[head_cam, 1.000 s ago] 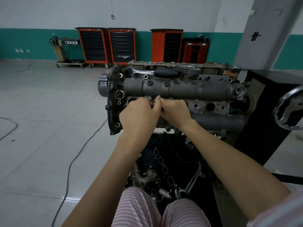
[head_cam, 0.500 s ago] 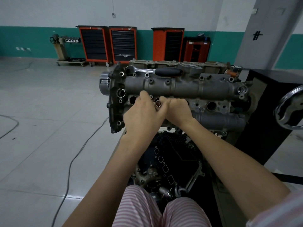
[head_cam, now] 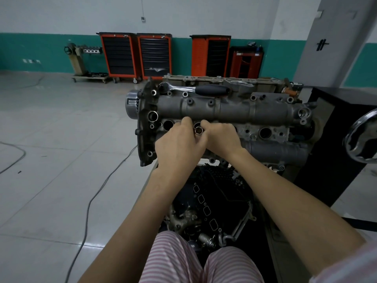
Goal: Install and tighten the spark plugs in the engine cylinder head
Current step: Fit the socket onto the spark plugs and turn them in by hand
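1. far left of the head [head_cam: 234, 111], the first plug well [head_cam: 168, 125] looks dark and open; i cannot tell whether a plug sits down inside.
2. left hand [head_cam: 179, 146] has its fingers curled, pinching a small shiny socket [head_cam: 198, 130] from the left.
3. the socket stands at the second well, open end toward the camera; any plug under it is hidden.
4. right hand [head_cam: 221, 137] pinches the same socket from the right, the two hands touching.
5. further right, another well [head_cam: 265, 133] looks open.
6. the ratchet [head_cam: 195, 89] lies on top of the head, unused, so tightening looks not yet begun; judged early in the task.
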The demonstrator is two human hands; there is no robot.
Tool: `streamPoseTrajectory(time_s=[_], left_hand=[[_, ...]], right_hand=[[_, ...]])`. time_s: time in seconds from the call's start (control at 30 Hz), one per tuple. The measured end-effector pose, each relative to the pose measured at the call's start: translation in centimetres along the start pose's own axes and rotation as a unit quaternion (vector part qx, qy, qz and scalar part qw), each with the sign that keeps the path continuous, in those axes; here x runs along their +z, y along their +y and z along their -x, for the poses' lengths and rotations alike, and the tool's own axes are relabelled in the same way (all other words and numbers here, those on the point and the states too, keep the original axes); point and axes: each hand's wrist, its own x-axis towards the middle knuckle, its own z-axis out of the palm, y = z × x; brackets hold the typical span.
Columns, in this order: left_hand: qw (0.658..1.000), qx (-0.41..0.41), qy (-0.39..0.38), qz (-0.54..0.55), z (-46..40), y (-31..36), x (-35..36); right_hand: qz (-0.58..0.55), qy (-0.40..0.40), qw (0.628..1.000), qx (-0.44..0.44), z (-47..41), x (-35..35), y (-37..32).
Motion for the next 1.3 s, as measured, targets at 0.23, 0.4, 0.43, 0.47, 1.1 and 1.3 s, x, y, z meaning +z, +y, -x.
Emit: streamPoseTrajectory(time_s=[0.23, 0.4, 0.43, 0.47, 1.1, 1.3], left_hand=[[0.998, -0.050, -0.046, -0.004, -0.34, 0.30, -0.44], [0.999, -0.004, 0.005, -0.042, -0.34, 0.18, -0.45], [0.999, 0.005, 0.014, -0.036, -0.28, 0.05, -0.47], [0.999, 0.008, 0.016, -0.029, -0.20, -0.06, -0.46], [1.000, 0.003, 0.013, -0.005, 0.00, 0.07, -0.19], [0.999, -0.045, -0.017, 0.015, -0.29, -0.12, -0.29]], right_hand=[[-0.003, 0.096, 0.994, -0.043, 0.21, -0.19, -0.05], [-0.012, 0.026, 1.000, 0.001, 0.05, -0.03, 0.04], [-0.016, 0.012, 1.000, 0.013, 0.03, 0.01, 0.03], [-0.015, 0.004, 1.000, 0.016, 0.03, 0.11, 0.08], [-0.010, -0.030, 0.999, 0.031, 0.02, 0.52, 0.34], [-0.016, 0.066, 0.997, -0.026, 0.23, 0.11, -0.03]])
